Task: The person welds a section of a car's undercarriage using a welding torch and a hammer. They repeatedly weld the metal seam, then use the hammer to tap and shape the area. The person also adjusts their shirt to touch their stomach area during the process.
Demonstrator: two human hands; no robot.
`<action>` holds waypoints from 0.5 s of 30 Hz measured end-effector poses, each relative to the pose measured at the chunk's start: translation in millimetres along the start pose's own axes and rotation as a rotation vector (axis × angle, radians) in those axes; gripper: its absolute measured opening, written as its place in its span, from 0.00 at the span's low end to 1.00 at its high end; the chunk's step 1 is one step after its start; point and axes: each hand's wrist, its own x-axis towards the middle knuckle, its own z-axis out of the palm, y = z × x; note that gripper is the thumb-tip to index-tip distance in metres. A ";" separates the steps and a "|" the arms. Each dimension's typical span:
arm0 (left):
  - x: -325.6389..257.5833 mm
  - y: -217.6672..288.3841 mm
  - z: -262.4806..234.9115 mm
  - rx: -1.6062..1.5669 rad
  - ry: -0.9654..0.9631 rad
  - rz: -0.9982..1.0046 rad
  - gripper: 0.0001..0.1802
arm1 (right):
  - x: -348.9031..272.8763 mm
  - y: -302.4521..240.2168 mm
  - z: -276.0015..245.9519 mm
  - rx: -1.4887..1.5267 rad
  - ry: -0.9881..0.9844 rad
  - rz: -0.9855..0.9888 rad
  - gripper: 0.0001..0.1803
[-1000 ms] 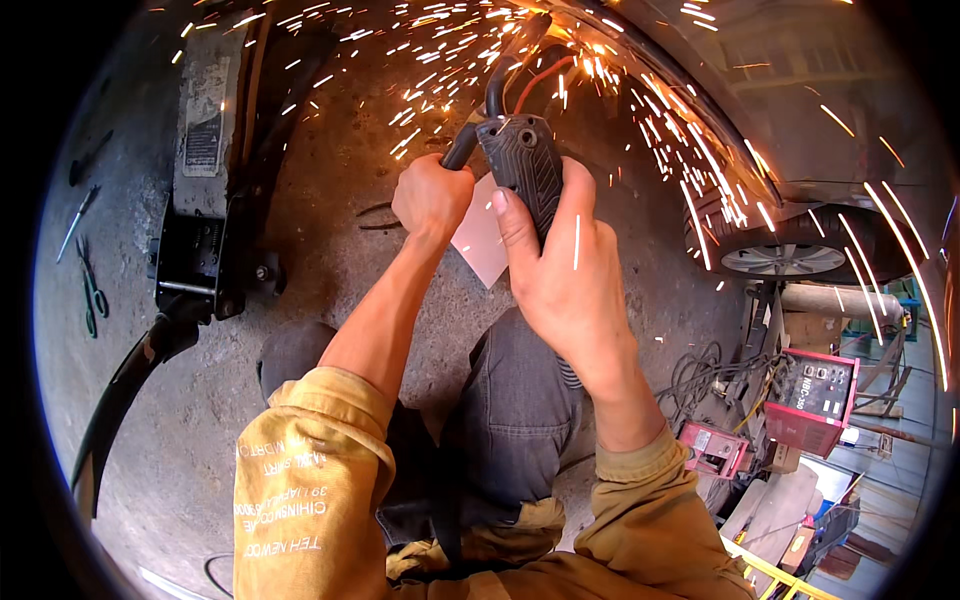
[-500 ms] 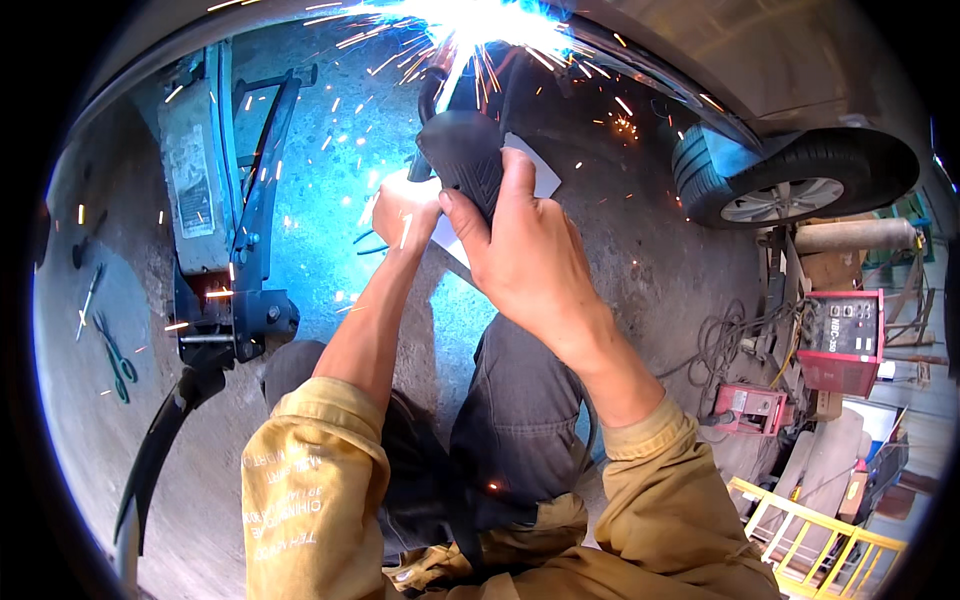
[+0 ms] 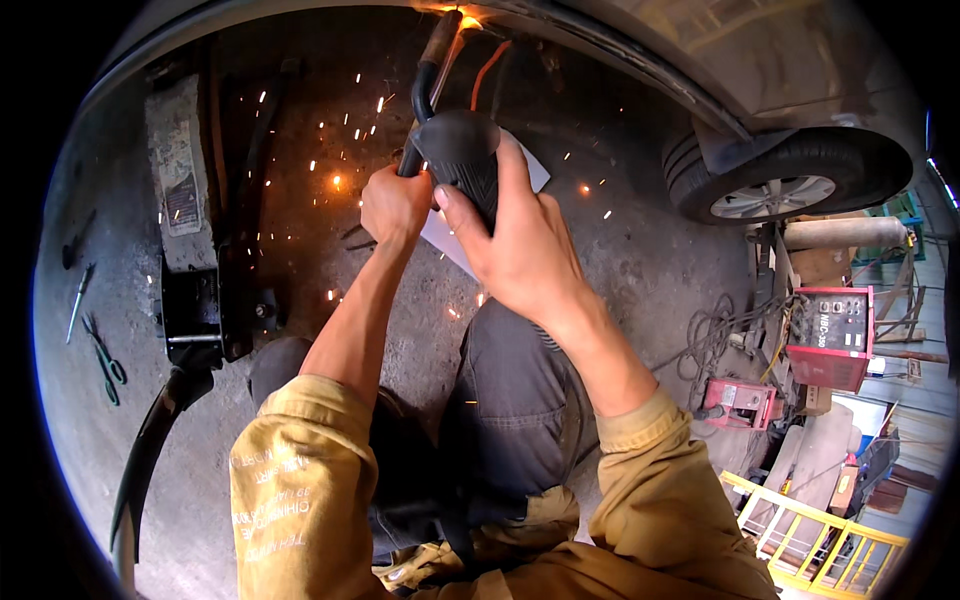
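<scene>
A black welding torch point(image 3: 455, 145) points up at the underside of a car body point(image 3: 640, 45), its tip glowing orange at the metal. My right hand point(image 3: 515, 240) wraps the torch handle from the right. My left hand point(image 3: 395, 205) is closed around the torch neck just left of the handle. Orange sparks scatter over the concrete floor point(image 3: 330, 180) below. A white sheet point(image 3: 445, 235) shows behind my hands. My yellow sleeves and grey trousers fill the lower middle.
A car wheel point(image 3: 770, 190) stands at the upper right. A black floor jack point(image 3: 195, 270) with a long handle lies at the left, pliers point(image 3: 105, 360) beside it. A red welding machine point(image 3: 830, 335), cables and a yellow rail point(image 3: 810, 530) sit at the right.
The bright blue-white arc flash and dense spark shower have died down to a small orange glow. My hands and the torch stay raised against the car body.
</scene>
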 end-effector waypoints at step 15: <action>-6.8 8.7 -3.1 -0.018 -0.021 -0.042 0.15 | -1.0 14.5 31.7 -0.534 0.163 -0.078 0.37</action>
